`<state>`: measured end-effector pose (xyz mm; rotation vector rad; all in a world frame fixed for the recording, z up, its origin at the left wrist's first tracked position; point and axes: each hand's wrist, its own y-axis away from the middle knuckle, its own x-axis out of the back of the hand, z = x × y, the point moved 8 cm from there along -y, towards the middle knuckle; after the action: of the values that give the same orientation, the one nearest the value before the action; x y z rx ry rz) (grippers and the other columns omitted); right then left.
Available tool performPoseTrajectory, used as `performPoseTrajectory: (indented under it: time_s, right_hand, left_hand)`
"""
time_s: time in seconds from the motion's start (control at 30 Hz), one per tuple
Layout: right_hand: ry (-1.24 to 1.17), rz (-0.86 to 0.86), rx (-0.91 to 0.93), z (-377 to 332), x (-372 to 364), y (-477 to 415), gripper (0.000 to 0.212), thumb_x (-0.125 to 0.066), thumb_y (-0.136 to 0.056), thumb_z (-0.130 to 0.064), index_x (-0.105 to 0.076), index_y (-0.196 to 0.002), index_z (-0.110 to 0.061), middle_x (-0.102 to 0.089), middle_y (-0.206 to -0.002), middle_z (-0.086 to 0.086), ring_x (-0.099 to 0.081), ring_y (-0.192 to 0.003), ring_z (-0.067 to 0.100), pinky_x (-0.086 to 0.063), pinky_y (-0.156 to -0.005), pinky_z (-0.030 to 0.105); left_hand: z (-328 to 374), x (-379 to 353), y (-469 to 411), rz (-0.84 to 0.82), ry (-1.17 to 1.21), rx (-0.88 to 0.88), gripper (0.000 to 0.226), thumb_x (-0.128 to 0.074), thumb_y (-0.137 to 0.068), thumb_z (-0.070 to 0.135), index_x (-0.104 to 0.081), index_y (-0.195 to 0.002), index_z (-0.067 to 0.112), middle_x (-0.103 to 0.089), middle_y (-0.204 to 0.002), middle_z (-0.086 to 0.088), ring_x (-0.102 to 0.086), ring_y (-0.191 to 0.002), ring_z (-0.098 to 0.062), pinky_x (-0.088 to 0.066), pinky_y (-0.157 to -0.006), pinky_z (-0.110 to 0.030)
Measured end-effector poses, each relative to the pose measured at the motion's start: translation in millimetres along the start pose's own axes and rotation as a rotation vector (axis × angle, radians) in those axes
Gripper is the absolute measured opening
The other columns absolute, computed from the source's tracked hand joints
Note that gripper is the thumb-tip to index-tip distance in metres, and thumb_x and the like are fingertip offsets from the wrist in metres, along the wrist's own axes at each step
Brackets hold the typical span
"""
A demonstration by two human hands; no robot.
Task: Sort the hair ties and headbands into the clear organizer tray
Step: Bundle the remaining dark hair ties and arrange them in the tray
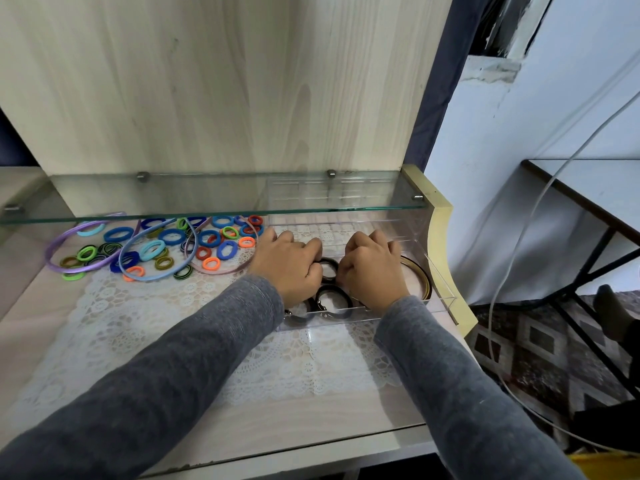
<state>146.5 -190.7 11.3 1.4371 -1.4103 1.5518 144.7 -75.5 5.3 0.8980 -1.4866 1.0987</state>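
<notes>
A clear organizer tray [437, 285] sits on the right of the tabletop under a glass shelf. Both my hands are inside its front part. My left hand [289, 266] and my right hand [370, 268] have curled fingers that pinch a black hair tie [329, 268] between them. Another black tie [333, 300] and a brown headband [420, 271] lie in the tray. On the left lies a pile of several colourful hair ties [173, 242], with a purple headband [65, 242], a blue headband [138, 271] and a pink headband [221, 270] among them.
A white lace mat [173, 323] covers the wooden tabletop. The glass shelf [207, 199] hangs low over the back of the tray and the pile. To the right, past the table's cream edge [441, 216], are a white cable [512, 237] and a black-framed table [588, 202].
</notes>
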Motion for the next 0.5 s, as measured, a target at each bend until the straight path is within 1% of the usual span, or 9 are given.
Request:
performPoseTrajectory:
  time_s: [0.1, 0.17, 0.23, 0.3, 0.4, 0.5]
  right_hand:
    - [-0.042, -0.001, -0.04, 4, -1, -1, 0.017, -0.061, -0.083, -0.019, -0.076, -0.081, -0.025, -0.057, -0.1, -0.009, -0.04, -0.101, 0.021, -0.026, -0.084, 0.037]
    - [-0.119, 0.017, -0.084, 10, 0, -2, 0.02, -0.06, -0.081, -0.013, -0.076, -0.074, -0.024, -0.058, -0.097, -0.01, -0.04, -0.099, 0.02, -0.027, -0.084, 0.037]
    - [-0.228, 0.041, -0.134, 16, 4, -3, 0.025, -0.058, -0.077, -0.006, -0.074, -0.068, -0.023, -0.058, -0.094, -0.01, -0.04, -0.096, 0.017, -0.025, -0.082, 0.035]
    - [-0.32, 0.08, -0.165, 22, 9, -3, 0.031, -0.053, -0.075, 0.0, -0.072, -0.064, -0.022, -0.057, -0.089, -0.01, -0.04, -0.093, 0.014, -0.025, -0.081, 0.033]
    - [-0.452, 0.156, -0.173, 31, 14, 1, 0.033, -0.047, -0.074, 0.005, -0.071, -0.067, -0.016, -0.058, -0.082, -0.006, -0.05, -0.089, 0.016, -0.04, -0.079, 0.033]
    - [-0.481, 0.164, -0.183, 36, 8, 10, 0.032, -0.046, -0.078, 0.003, -0.072, -0.078, -0.015, -0.062, -0.086, -0.003, -0.058, -0.08, 0.018, -0.046, -0.07, 0.03]
  left_hand:
    - [-4, 1, 3, 0.026, 0.036, 0.015, 0.023, -0.032, -0.091, 0.032, -0.047, -0.107, 0.026, -0.068, -0.1, 0.006, -0.039, -0.086, -0.015, -0.024, -0.085, -0.039]
    - [-8, 1, 6, 0.045, 0.088, 0.03, 0.029, -0.029, -0.089, 0.033, -0.048, -0.109, 0.028, -0.067, -0.103, 0.009, -0.046, -0.091, -0.015, -0.024, -0.084, -0.038]
    - [-16, 4, 12, 0.084, 0.195, 0.06, 0.038, -0.025, -0.083, 0.033, -0.05, -0.11, 0.031, -0.066, -0.106, 0.013, -0.05, -0.097, -0.015, -0.027, -0.086, -0.037]
    - [-26, 8, 21, 0.158, 0.32, 0.095, 0.038, -0.028, -0.082, 0.031, -0.053, -0.11, 0.031, -0.064, -0.108, 0.016, -0.052, -0.101, -0.013, -0.029, -0.091, -0.036]
    - [-38, 13, 38, 0.296, 0.449, 0.143, 0.034, -0.036, -0.083, 0.027, -0.058, -0.11, 0.028, -0.062, -0.11, 0.015, -0.053, -0.106, -0.012, -0.03, -0.092, -0.034]
    - [-43, 8, 51, 0.327, 0.489, 0.162, 0.034, -0.039, -0.083, 0.025, -0.058, -0.111, 0.026, -0.06, -0.113, 0.011, -0.053, -0.106, -0.014, -0.039, -0.091, -0.038]
